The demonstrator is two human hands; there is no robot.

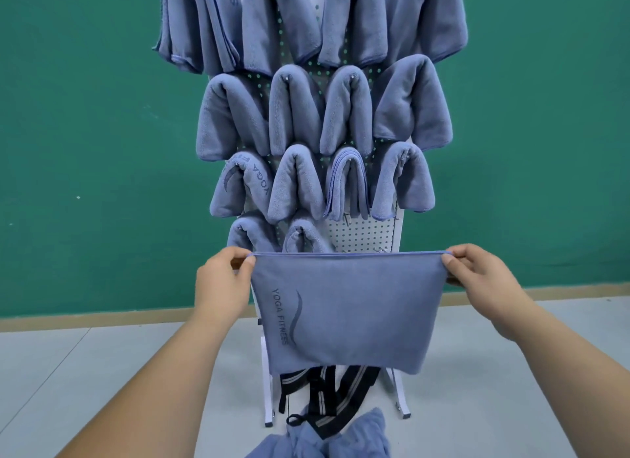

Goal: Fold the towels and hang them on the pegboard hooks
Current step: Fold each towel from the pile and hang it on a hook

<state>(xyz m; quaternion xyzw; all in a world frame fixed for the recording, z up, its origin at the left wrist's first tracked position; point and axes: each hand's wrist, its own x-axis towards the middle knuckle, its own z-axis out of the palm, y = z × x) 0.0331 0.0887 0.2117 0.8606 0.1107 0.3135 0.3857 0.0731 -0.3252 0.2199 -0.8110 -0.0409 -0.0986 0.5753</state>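
The blue-grey microfibre towel (pixel 347 311) was pinched taut at its top corners by the left hand (pixel 221 283) and the right hand (pixel 484 280), mid-fold; halving it again was judged next.

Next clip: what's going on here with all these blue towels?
A person holds a blue towel stretched by its top corners, the left hand pinching one corner and the right hand the other, in front of a pegboard. Most hooks in view carry folded towels; the bottom row's right side is bare. A heap of towels lies below.
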